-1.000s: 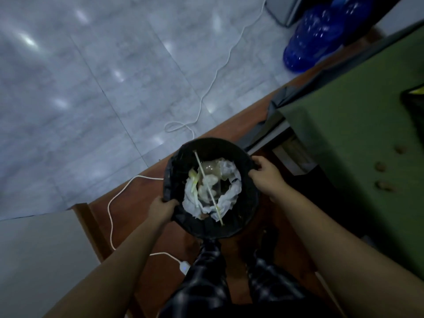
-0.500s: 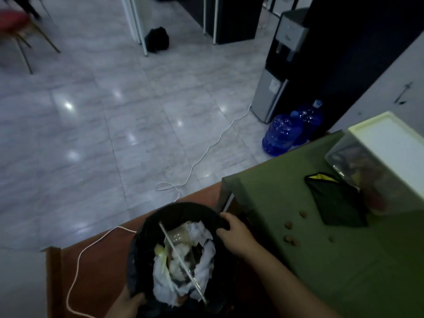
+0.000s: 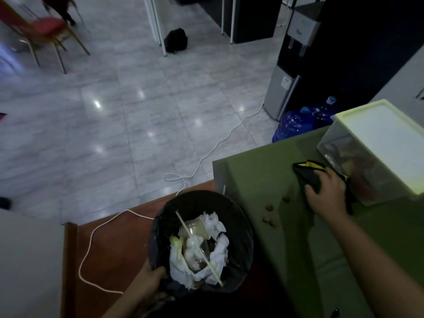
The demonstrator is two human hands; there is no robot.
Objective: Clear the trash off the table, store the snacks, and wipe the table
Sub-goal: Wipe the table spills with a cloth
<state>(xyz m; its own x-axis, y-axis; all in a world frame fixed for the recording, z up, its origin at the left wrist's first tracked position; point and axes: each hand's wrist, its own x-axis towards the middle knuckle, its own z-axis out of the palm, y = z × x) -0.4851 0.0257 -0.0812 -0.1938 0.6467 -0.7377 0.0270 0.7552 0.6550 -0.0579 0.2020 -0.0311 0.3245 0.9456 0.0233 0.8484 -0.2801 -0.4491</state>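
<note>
My left hand (image 3: 150, 275) grips the near rim of a black trash bin (image 3: 238, 221) held beside the table's left edge. The bin holds crumpled white tissues, a plastic cup and a long straw. My right hand (image 3: 327, 197) rests flat on a dark cloth with a yellow edge (image 3: 307, 172) lying on the green table (image 3: 263, 180). Several small brown crumbs (image 3: 269, 207) lie on the table just left of that hand. A clear snack box with a pale lid (image 3: 387, 143) stands at the table's far right, touching the cloth.
A white cable (image 3: 206, 154) snakes over the tiled floor and the brown wooden strip below the bin. Blue water jugs (image 3: 296, 123) and a dispenser (image 3: 284, 88) stand beyond the table. A red chair (image 3: 46, 31) stands at the far left.
My right hand left the bin's rim and moved right onto the dark cloth on the table. The view rose, bringing the table and snack box into sight. My left hand still holds the bin.
</note>
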